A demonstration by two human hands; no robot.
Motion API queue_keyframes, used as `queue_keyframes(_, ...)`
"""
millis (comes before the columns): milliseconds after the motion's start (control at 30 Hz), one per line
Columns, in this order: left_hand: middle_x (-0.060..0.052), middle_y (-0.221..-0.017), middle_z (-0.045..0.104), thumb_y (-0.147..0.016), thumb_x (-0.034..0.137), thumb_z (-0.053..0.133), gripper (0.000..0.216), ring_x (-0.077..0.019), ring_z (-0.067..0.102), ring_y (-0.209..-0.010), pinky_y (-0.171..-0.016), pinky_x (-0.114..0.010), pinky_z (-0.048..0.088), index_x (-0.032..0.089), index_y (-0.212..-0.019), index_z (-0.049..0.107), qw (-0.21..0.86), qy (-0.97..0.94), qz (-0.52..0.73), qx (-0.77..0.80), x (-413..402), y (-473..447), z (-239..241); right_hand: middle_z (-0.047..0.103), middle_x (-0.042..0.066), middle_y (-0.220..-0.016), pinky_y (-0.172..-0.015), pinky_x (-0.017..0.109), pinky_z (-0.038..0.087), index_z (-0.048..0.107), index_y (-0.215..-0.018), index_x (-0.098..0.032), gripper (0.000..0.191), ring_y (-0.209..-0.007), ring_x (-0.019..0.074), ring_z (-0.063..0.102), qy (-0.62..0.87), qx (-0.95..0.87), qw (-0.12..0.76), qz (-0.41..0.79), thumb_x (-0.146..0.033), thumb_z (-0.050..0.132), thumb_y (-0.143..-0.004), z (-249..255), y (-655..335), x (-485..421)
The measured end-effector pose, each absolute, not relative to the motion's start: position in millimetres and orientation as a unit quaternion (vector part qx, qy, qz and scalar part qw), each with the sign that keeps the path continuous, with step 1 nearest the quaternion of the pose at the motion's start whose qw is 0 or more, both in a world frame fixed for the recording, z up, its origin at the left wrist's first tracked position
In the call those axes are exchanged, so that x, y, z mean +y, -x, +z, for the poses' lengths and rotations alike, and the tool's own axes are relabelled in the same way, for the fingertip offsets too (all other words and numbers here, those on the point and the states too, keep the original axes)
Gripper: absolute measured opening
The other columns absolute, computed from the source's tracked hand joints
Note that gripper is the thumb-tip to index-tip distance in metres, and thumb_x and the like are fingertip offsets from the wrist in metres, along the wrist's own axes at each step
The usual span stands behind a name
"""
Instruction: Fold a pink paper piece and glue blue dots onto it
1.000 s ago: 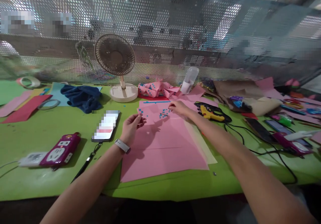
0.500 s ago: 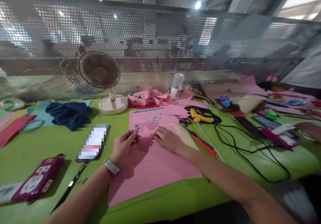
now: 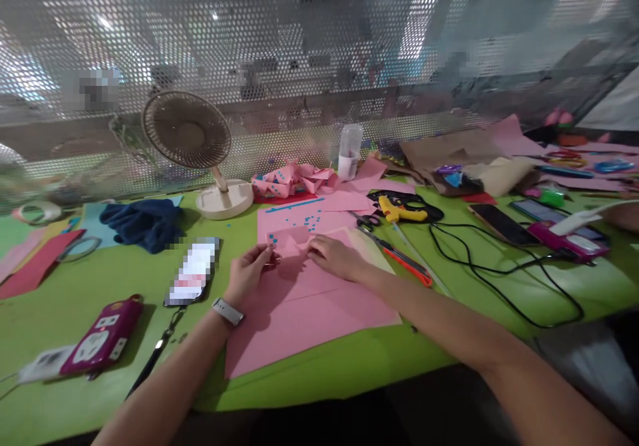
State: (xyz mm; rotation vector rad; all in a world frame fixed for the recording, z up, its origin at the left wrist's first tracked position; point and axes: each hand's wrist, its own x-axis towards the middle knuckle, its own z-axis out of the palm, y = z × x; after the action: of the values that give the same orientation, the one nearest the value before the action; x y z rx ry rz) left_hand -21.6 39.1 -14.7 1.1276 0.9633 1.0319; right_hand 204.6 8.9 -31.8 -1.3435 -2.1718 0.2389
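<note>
A small pink paper piece with blue dots lies on a large pink sheet on the green table. My left hand, with a watch on its wrist, pinches the left edge of that small piece. My right hand rests fingers-down on its right side, pressing the paper. Loose blue dots are scattered on another pink sheet just beyond the hands.
A phone and a magenta power strip lie to the left, a small fan and dark blue cloth behind. Scissors, an orange cutter, a yellow glue gun and black cable lie right. Perforated screen behind.
My right hand has drawn back from the blue dots toward me and come down on the small pink piece. The left hand keeps its pinch. The camera view shifted.
</note>
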Motion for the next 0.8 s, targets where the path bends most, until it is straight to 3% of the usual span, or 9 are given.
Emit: queue_keyframes(800, -0.002, -0.072, 0.067, -0.065, 0.05, 0.079, 0.043, -0.0109, 0.061, -0.063, -0.065, -0.022, 0.051, 0.014, -0.085, 0.067, 0.621, -0.511, 0.432, 0.408, 39.1, 21.6, -16.9, 0.064, 0.007, -0.097, -0.081, 0.029, 0.043, 0.063, -0.095, -0.016, 0.012, -0.091, 0.0175, 0.059, 0.51, -0.799, 0.294, 0.12, -0.015, 0.052, -0.09, -35.2, -206.6, 10.9)
